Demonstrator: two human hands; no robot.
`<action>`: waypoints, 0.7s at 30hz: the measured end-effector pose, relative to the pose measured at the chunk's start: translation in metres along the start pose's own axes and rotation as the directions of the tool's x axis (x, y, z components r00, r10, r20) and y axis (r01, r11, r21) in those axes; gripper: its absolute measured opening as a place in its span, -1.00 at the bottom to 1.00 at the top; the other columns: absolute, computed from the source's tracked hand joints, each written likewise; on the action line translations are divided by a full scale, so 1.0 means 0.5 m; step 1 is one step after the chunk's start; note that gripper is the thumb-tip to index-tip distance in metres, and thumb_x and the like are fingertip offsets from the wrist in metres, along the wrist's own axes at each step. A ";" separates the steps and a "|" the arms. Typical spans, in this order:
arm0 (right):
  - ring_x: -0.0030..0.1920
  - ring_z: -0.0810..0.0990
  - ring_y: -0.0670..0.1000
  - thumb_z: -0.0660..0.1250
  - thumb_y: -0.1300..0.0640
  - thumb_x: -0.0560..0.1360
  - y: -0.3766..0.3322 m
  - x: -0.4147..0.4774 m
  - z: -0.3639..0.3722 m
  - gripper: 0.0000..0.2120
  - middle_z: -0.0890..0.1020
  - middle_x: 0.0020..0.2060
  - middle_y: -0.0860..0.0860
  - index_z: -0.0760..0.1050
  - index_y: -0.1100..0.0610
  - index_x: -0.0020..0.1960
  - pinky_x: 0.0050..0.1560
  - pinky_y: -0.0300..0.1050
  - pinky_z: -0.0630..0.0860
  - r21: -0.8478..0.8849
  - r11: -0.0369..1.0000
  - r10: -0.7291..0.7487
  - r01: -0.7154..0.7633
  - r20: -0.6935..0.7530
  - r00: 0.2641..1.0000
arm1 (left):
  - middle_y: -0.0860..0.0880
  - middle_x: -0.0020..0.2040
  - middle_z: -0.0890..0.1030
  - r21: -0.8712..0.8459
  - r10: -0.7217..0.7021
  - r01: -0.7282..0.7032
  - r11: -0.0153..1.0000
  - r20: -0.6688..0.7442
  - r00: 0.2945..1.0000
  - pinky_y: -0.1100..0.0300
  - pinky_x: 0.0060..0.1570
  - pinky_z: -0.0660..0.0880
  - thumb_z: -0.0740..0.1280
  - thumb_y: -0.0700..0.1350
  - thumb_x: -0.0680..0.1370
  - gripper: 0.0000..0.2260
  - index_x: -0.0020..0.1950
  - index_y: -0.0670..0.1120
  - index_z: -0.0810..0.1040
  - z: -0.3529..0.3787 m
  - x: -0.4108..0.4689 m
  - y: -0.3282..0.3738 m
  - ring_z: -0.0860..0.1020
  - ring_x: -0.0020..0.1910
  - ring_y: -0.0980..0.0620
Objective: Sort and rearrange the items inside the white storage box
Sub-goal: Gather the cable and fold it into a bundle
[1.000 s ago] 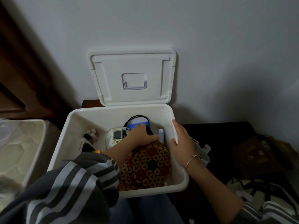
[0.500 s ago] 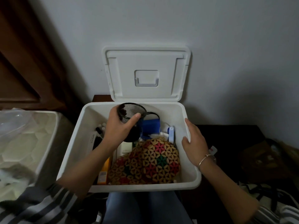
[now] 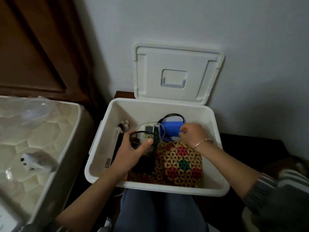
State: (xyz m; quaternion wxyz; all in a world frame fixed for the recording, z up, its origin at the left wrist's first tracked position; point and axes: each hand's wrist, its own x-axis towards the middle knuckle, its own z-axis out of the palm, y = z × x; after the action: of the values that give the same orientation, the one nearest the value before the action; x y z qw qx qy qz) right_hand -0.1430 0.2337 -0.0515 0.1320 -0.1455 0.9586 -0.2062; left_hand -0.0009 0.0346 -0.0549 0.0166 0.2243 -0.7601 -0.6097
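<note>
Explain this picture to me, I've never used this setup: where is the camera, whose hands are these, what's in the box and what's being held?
No machine here: a person works bare-handed, and the one camera sits on their head, looking down. The white storage box stands open, lid upright against the wall. Inside lie a patterned beaded bag, a blue item and a small white device. The left hand grips a black mesh cup over the box. The right hand reaches to the blue item; whether it grips anything is unclear.
</note>
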 end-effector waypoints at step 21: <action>-0.19 0.63 0.17 0.34 0.37 0.41 0.045 -0.022 -0.028 -0.79 0.64 -0.17 0.15 0.46 0.09 -0.07 -0.10 0.07 0.58 0.450 0.878 0.321 -0.162 -0.303 0.897 | 0.18 0.14 0.48 -0.036 0.028 -0.027 0.999 0.033 0.999 0.28 0.03 0.47 0.41 0.34 0.24 -0.27 0.33 0.15 0.29 -0.004 0.003 -0.004 0.48 0.10 0.25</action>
State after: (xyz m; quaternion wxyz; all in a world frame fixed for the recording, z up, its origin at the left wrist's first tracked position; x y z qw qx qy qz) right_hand -0.1425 0.2620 -0.0469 0.0024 0.0501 0.9109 -0.4096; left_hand -0.0010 0.0320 -0.0567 0.0161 0.2033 -0.7522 -0.6266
